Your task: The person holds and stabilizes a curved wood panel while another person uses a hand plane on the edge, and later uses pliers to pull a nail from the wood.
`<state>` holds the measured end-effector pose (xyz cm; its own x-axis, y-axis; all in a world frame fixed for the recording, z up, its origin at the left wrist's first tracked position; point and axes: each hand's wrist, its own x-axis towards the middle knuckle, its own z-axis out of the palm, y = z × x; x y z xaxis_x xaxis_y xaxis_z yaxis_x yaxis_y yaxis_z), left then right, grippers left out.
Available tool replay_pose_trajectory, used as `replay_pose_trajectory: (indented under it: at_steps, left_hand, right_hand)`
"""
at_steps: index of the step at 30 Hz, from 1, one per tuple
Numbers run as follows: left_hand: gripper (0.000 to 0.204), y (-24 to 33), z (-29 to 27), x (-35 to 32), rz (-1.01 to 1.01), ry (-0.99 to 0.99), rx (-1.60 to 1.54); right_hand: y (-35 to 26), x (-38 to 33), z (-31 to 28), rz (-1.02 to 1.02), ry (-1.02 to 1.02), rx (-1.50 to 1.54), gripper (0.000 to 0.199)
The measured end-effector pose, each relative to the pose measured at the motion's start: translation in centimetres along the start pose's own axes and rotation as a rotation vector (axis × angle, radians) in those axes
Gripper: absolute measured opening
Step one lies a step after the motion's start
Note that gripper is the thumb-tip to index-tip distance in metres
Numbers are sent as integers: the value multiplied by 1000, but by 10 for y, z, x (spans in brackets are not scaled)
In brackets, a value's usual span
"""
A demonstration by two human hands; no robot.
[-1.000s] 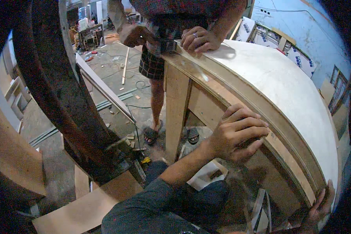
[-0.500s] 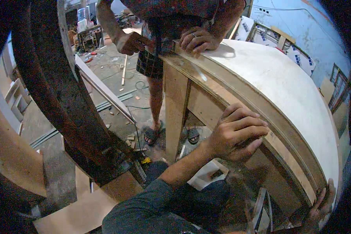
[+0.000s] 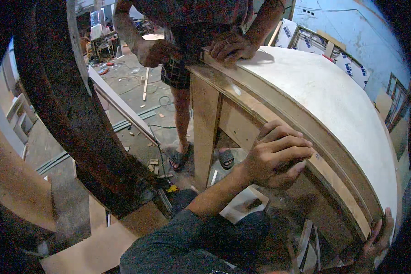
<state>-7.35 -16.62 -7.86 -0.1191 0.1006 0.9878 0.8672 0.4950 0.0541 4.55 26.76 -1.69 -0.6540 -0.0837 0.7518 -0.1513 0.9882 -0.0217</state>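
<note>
White-topped, the curved panel point(image 3: 324, 96) is lying on a wooden frame point(image 3: 205, 128), filling the person's right side. The left hand point(image 3: 278, 157) is resting, loosely curled, on the frame's curved edge; the right hand point(image 3: 376, 237) is touching the panel's near corner. Whether either is gripping firmly, one cannot tell. A co-worker's hand point(image 3: 233, 48) is resting at the far end. They are apparently steadying the panel; moving it is likely requiring even support at both ends.

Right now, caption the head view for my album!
Left hand, right hand and a co-worker's hand on one curved wooden piece.
</note>
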Motion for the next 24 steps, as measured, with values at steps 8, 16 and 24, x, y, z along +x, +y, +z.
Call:
replay_pose_trajectory:
  at_steps: [8,16,24]
  left_hand:
    - [26,0,1,-1,1,-3,13]
    - [25,-1,3,1,8,33,-11]
    - [23,1,3,3,2,38,12]
  right_hand:
    - [-13,-4,8,194,16,333,40]
    - [1,2,0,-35,-26,-16,40]
    - [3,2,2,70,-30,165,39]
